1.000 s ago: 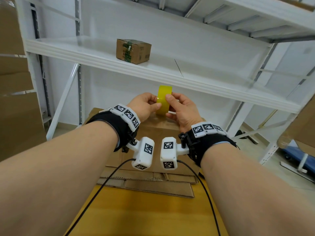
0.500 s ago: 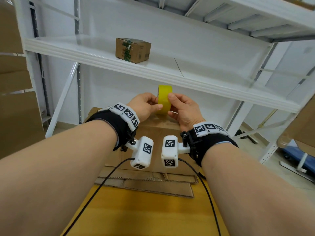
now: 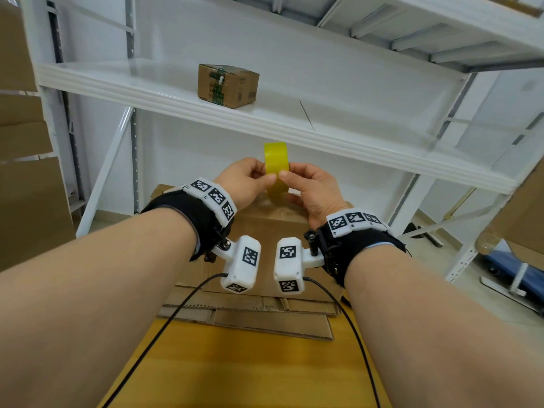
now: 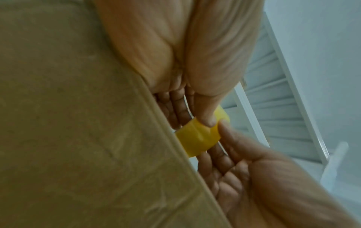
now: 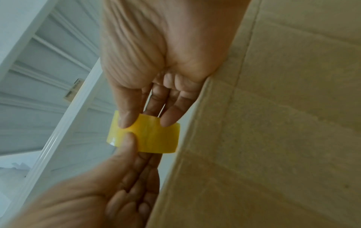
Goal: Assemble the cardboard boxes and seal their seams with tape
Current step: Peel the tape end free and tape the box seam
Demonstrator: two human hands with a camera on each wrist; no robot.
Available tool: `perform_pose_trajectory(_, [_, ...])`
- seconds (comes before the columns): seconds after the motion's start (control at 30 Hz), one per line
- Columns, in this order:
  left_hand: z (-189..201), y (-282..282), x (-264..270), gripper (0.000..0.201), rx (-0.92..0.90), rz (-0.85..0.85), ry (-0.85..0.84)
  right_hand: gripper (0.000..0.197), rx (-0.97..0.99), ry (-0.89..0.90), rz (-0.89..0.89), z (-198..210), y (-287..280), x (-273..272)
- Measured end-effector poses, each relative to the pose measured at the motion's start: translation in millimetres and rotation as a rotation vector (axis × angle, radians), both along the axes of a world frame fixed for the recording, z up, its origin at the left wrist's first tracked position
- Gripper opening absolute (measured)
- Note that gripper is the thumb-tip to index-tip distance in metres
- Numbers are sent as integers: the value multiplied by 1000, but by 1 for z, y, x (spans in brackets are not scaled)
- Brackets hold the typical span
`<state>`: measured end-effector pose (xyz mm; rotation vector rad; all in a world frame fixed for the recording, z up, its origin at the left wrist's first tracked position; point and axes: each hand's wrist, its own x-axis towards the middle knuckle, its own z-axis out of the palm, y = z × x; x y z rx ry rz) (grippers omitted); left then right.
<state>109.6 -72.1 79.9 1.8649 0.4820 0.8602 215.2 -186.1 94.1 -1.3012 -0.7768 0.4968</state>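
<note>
A yellow roll of tape [image 3: 276, 160] is held upright between both hands above a brown cardboard box [image 3: 265, 231]. My left hand [image 3: 250, 179] pinches its left side, thumb on the outer band. My right hand [image 3: 306, 187] pinches its right side, thumb tip close to the left thumb. In the left wrist view the tape roll [image 4: 197, 135] sits beside the box edge [image 4: 97, 138], with both thumbs on it. In the right wrist view the tape roll [image 5: 150, 135] is gripped by the fingers on its rim, next to the box wall [image 5: 273, 123].
Flat cardboard sheets [image 3: 250, 316] lie under the box on a yellow-brown table [image 3: 250, 372]. A white metal shelf [image 3: 206, 104] spans ahead, carrying a small taped box [image 3: 228, 85]. Stacked cardboard [image 3: 26, 172] stands at the left, and more cardboard [image 3: 521, 225] is at the right.
Both hands lifted the tape roll slightly and the thumbs have shifted closer together on its outer band. The box and sheets have not moved.
</note>
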Motion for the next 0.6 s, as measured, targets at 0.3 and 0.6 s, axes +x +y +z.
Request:
perform_pose_trajectory(0.3, [-1, -10, 1, 8, 54, -26, 6, 17, 1, -22, -43, -1, 0, 2])
perform_pose_trajectory(0.6, [0, -1, 2, 7, -190, -20, -170, 21, -75, -105, -20, -4, 3, 0])
